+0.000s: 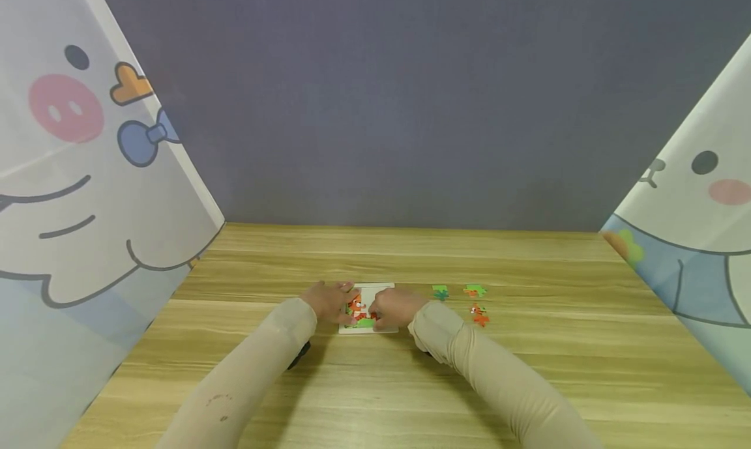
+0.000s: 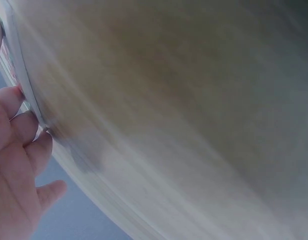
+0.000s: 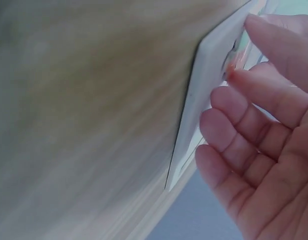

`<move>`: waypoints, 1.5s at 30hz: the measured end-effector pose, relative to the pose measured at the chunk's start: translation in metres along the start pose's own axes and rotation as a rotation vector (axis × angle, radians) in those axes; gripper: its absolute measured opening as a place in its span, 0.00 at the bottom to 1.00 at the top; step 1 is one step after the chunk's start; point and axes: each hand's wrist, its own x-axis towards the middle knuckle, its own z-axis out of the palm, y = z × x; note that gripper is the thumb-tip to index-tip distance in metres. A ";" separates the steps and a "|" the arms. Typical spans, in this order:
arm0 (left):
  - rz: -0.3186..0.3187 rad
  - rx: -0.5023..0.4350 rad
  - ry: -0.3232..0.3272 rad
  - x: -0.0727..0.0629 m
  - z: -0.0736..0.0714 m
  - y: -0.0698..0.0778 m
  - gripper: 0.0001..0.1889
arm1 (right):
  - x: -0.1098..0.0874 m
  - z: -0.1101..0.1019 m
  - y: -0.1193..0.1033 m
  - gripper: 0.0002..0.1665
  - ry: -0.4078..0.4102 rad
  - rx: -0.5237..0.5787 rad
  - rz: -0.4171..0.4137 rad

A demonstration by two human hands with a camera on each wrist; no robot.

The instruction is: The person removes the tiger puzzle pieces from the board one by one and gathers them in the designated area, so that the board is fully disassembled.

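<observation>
A white-rimmed puzzle tray [image 1: 375, 285] lies on the wooden table between both hands. Orange and green puzzle pieces [image 1: 356, 304] fill its left and lower parts, and pale bare base shows at the upper right. My left hand [image 1: 330, 301] rests at the tray's left side, its fingertips reaching over the edge and onto the pieces. From the right, my right hand [image 1: 400, 307] reaches over the tray. In the right wrist view its thumb and index finger pinch a puzzle piece [image 3: 237, 60] with orange on it, low over the tray; the fingers partly hide it.
Right of the tray lie three loose bits of puzzle: a green one [image 1: 440, 292], a green-and-orange one [image 1: 475, 290] and an orange one [image 1: 480, 315]. Behind the wooden table [image 1: 375, 397] rises a grey wall [image 1: 375, 110]. Cartoon-printed panels [image 1: 141, 208] flank both sides.
</observation>
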 end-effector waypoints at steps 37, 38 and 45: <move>0.019 0.050 0.003 0.006 0.001 -0.003 0.43 | -0.001 -0.004 -0.001 0.08 0.050 0.384 0.055; 0.018 0.047 0.002 0.006 0.001 -0.003 0.43 | -0.002 -0.004 -0.001 0.08 0.053 0.399 0.050; 0.017 0.041 0.000 0.004 0.000 -0.004 0.43 | -0.004 -0.004 -0.003 0.06 0.089 0.453 0.049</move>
